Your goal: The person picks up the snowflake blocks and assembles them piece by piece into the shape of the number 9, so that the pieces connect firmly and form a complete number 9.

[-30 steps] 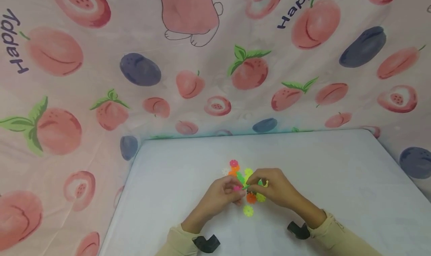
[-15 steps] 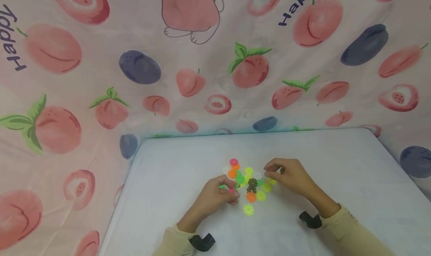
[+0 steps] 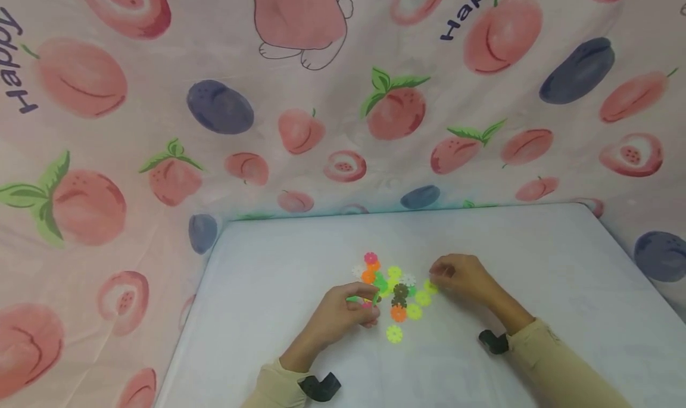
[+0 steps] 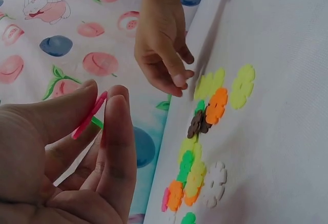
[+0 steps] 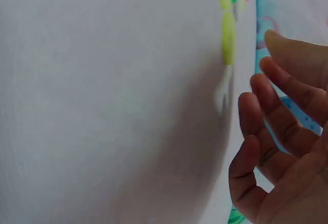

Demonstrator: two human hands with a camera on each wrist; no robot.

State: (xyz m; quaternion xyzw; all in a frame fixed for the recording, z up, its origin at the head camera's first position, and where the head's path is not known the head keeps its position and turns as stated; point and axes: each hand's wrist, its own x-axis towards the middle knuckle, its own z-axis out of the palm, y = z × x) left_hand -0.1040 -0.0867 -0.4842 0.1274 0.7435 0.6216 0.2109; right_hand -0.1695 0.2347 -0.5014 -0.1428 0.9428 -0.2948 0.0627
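Observation:
My left hand (image 3: 343,312) pinches a pink flower-shaped plastic disc (image 4: 88,117) between thumb and fingertips. A green disc (image 4: 97,122) is joined to it, mostly hidden behind the fingers in the left wrist view. My right hand (image 3: 460,277) hovers at the right end of the loose discs, its fingers loosely bent and holding nothing in the right wrist view (image 5: 279,137). Nearest to its fingertips lies a yellow-green disc (image 3: 430,287). Between the hands lie brown discs (image 3: 400,291), an orange disc (image 3: 398,313) and several others.
The discs lie on a white-covered table (image 3: 278,265). A separate yellow disc (image 3: 394,334) sits toward the front, a pink disc (image 3: 371,258) at the back of the group. Behind the table hangs a fruit-print cloth (image 3: 305,176).
My right hand has left the joined pieces at my left hand and moved right, to the edge of the loose discs. The left hand has shifted slightly left, still holding its pieces.

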